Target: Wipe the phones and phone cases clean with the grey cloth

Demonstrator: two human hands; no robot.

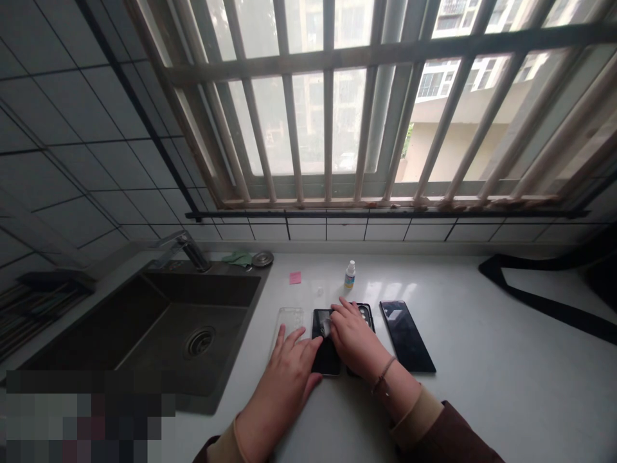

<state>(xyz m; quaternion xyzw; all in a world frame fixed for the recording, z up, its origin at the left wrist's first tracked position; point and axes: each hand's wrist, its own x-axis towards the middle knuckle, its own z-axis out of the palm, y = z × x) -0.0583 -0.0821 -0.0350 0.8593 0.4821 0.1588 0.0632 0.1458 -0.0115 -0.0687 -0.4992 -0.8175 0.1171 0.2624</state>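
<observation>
A white counter [482,360] is seen under a barred window, with a dark sink [159,334] set in at its left. The left hand [289,370] is laid flat with its fingers spread nearly straight, the thumb touching the left edge of a black phone [328,363] lying mid-counter. The right hand [354,337] is curled over the phone's top, where a pale wipe [325,326] is covered by bent fingers; whether it is pinched or only pressed cannot be told. A clear case [289,316] is partly covered by the left fingers.

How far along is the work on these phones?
Seemingly done: the clear case lies empty. In hand: the left hand steadies the middle phone; the right hand presses a small cloth on its screen. Left: the large phone lies untouched.
</observation>
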